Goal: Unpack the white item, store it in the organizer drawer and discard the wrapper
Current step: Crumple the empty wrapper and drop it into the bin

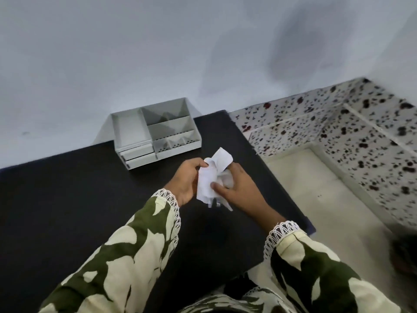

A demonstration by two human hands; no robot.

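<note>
Both hands are meeting over the black, matte-topped table (67,199), near its right edge and a little in front of the far edge where the top is butting against the pale grey wall (112,53). The left hand (187,179) is curling its fingers and thumb around the left side of a crumpled white wrapper (208,180), with the thumb pressing over its top. The right hand (239,186) is gripping the same bundle from the right, thumb lying across the front of the wrapper and the other fingers tucking behind it, so both hands are closing on it together. A flat flap of the wrapper is sticking up above the fingers. The white item itself is not showing separately; whether it is lying inside the crumpled material cannot be told. Just beyond the hands, a light grey plastic desk organizer (155,132) is standing at the far edge of the table against the wall, with open compartments on top and two shallow drawers (140,155) stacked at its front left, both looking slightly pulled out. Green and cream patterned sleeves (126,251) with white lace cuffs are covering both forearms. A speckled terrazzo floor (338,123) is showing past the table's right edge.
</note>
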